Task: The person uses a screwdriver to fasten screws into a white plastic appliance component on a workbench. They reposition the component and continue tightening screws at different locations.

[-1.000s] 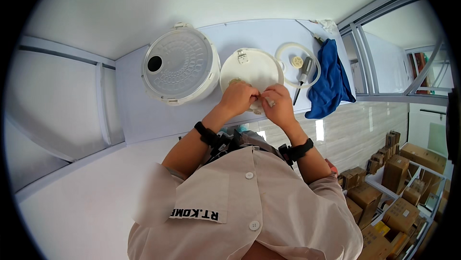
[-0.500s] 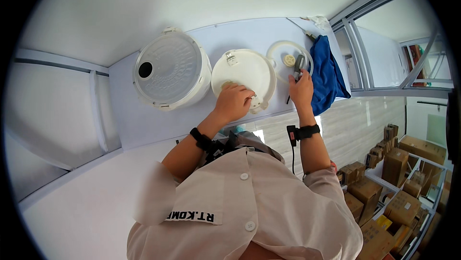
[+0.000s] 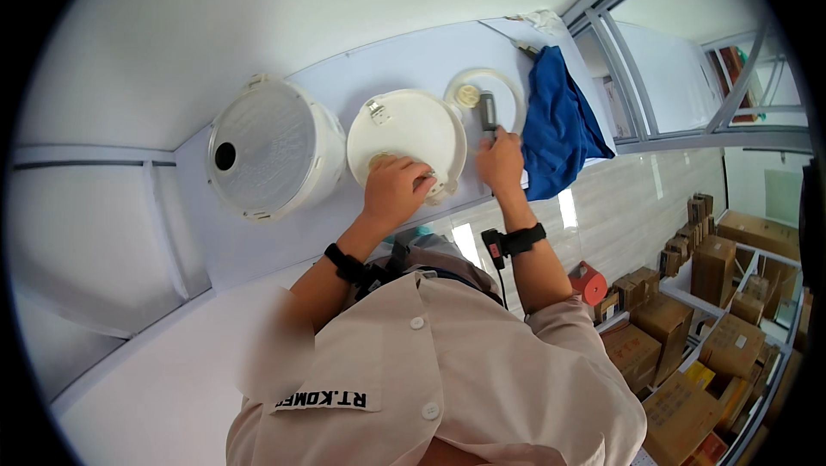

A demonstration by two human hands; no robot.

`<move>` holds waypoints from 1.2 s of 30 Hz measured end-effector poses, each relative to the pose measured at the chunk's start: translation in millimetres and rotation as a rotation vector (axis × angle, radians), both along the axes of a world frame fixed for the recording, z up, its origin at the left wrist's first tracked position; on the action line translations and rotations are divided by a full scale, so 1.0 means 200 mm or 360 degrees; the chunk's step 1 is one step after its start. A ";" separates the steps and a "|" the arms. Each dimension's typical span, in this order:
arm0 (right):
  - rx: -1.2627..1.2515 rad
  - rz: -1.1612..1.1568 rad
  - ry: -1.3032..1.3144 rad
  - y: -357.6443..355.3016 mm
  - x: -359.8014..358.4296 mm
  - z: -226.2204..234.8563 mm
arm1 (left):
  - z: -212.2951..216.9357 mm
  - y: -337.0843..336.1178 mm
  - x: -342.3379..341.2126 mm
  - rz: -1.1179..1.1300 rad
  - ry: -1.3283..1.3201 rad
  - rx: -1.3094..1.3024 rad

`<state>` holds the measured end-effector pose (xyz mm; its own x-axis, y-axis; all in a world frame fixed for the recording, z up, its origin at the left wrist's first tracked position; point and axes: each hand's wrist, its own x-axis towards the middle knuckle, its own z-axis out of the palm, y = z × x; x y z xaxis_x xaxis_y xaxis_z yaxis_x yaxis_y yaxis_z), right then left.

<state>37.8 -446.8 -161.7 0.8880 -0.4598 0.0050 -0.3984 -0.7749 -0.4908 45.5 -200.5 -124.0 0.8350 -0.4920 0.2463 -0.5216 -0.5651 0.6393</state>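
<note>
place: workshop | worktable (image 3: 413, 57) with screwdriver (image 3: 488, 110) | cardboard boxes (image 3: 731, 344) (plenty, some stacked)

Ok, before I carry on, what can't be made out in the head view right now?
All in the head view:
Small grey bit by the left hand: too small to identify.
Pale round part: partly covered by the left hand.
Screwdriver shaft: mostly behind the right hand.
White drum interior: hidden by its lid.
</note>
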 end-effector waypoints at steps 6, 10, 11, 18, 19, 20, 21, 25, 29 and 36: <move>0.0294 -0.0133 -0.0081 0.06 -0.03 0.07 | 0.03 -0.04 0.01 0.0058 -0.0016 0.0075; 0.0288 -0.0139 -0.0223 0.04 -0.03 0.10 | 0.04 -0.08 0.01 0.0058 -0.0069 0.0122; 0.0334 -0.0152 -0.0217 0.03 -0.03 0.13 | 0.04 -0.08 0.02 0.0067 -0.0060 0.0135; 0.0605 -0.0024 -0.0479 0.00 -0.04 0.35 | 0.04 -0.09 0.03 0.0051 -0.0002 0.0203; 0.0664 0.0039 -0.0578 0.00 -0.04 0.37 | 0.05 -0.10 0.03 0.0050 0.0006 0.0212; 0.0700 0.0145 -0.0690 0.00 -0.05 0.42 | 0.04 -0.10 0.03 0.0037 -0.0020 0.0187; 0.0741 0.0255 -0.0799 0.01 -0.06 0.48 | 0.03 -0.09 0.03 0.0031 -0.0045 0.0168; 0.1101 0.0636 -0.0939 0.01 -0.14 0.49 | 0.01 -0.08 0.04 -0.0005 -0.0076 0.0099; 0.1459 0.0719 -0.0764 0.06 -0.27 0.52 | 0.02 -0.06 0.05 -0.0046 -0.0037 0.0107; 0.1432 0.0830 -0.0737 0.10 -0.31 0.40 | 0.03 -0.03 0.08 -0.0132 0.0117 0.0171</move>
<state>-24.7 -426.0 -80.7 0.9707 -0.0373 0.2374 0.2337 -0.0850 -0.9686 60.7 -206.3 -118.8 0.8042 -0.5803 0.1281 -0.5232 -0.5891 0.6157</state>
